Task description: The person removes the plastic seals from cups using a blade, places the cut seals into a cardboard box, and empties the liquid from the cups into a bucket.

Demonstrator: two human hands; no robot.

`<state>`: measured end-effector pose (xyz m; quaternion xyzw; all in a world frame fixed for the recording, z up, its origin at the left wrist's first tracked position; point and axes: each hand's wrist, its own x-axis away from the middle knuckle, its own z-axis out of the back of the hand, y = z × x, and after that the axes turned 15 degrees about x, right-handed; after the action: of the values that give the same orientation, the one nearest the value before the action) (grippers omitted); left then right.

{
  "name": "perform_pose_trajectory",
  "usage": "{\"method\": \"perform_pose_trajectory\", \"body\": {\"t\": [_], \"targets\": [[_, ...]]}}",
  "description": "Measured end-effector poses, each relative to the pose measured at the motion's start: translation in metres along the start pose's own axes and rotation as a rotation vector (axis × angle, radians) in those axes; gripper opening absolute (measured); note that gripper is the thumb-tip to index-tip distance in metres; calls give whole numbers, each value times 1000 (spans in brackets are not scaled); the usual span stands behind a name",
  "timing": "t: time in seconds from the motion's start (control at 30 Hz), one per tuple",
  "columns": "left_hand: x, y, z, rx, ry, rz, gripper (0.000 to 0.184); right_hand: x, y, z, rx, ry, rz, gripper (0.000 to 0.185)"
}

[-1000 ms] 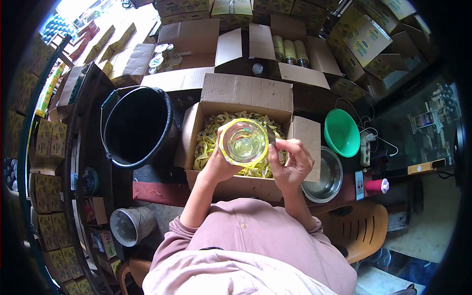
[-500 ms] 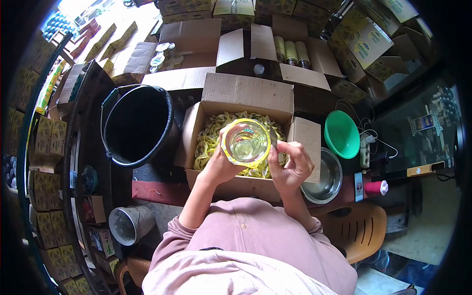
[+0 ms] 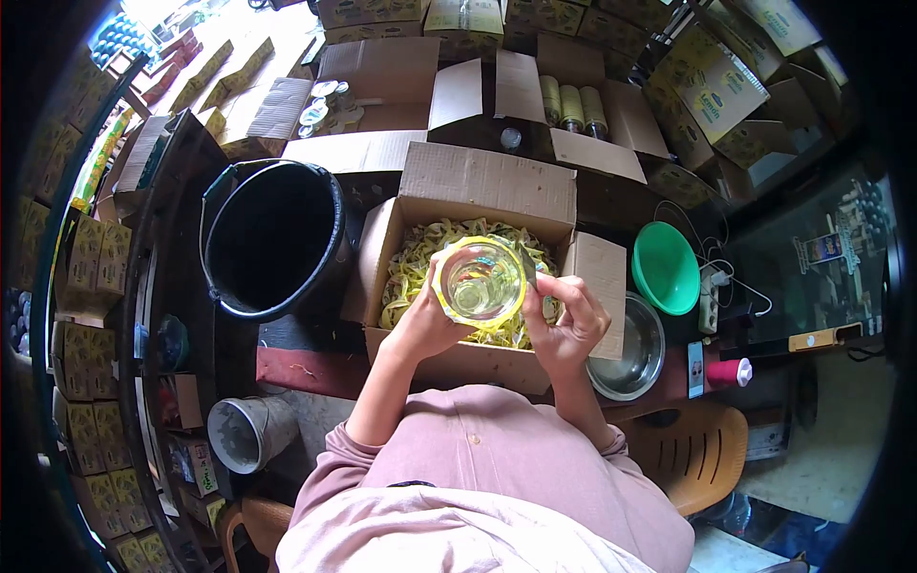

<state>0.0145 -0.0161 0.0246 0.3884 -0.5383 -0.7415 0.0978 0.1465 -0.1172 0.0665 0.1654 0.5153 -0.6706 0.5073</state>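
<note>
Clear jar [image 3: 478, 284] between 2 hands [image 3: 425, 322] (open carton [image 3: 489, 186] beneath).

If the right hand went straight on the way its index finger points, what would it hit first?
Probably the jar's near side: the right hand's index finger points at it. Any gap is unclear from one view.

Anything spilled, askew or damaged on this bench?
No spill or damage visible: the clear round jar with yellow wrap in the left hand looks intact. Only the round green plastic bowl looks askew: its rim slants, though lens distortion may explain that.
</note>
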Motion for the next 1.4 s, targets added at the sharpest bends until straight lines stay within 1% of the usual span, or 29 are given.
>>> {"method": "perform_pose_trajectory", "body": {"t": [0.07,0.17,0.27,0.37,0.47,0.57,0.7,0.83,0.97,1.03,1.17,1.27,1.3,1.4], "targets": [[-1,5,2,-109,-43,-24,78,-2,-1,1,-1,-3,3,21],[-1,3,1,-43,-37,-15,78,-4,-2,1,-10,3,2,21],[-3,7,2,-86,-46,-13,76,-6,-1,0,-18,12,18,22],[-3,7,3,-101,-98,51,73,-6,1,0,-4,7,34,23],[-2,9,3,-127,-121,6,71,-7,5,0,-29,-12,41,22],[-1,3,1,67,-66,90,69,-9,5,1,-72,-28,14,21],[-2,6,-1,217,10,103,67,-1,2,2,-74,-29,-49,19],[-3,4,7,200,-58,30,65,2,-12,2,41,-11,-33,21],[-2,5,18,249,-152,44,66,7,-23,-6,134,45,-6,23],[1,4,25,260,-198,67,67,10,-30,-10,106,49,-29,23],[2,-1,45,394,-253,56,68,18,-47,-19,95,59,-88,21],[9,-8,54,525,-198,133,71,26,-63,-24,139,65,-131,19],[7,-9,60,442,-268,43,74,28,-67,-27,153,79,-129,18],[11,-3,67,579,-307,122,78,35,-79,-35,184,107,-132,15]]}}
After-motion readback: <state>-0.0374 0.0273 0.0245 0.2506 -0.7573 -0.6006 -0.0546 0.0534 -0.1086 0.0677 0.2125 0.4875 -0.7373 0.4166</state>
